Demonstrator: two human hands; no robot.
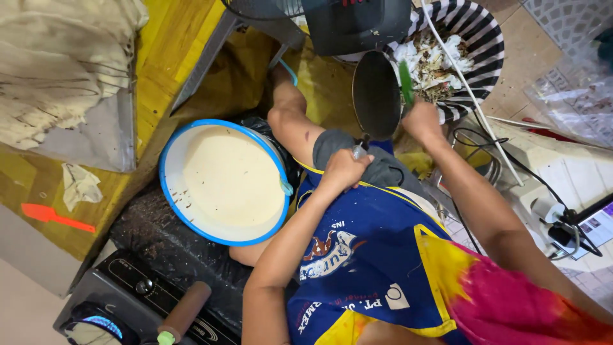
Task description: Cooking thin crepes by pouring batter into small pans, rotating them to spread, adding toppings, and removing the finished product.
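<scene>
Your left hand (345, 169) was closed tight around the handle of the dark pan (375, 94), which ran straight ahead of your knuckles, its long axis pointing toward the striped bin (482, 38). Your right hand (421, 120) was curled shut on a green scraper (406, 82), whose blade stood just past your fingertips against the pan's right rim, the nearer hand to it. The bin sat just beyond both.
</scene>
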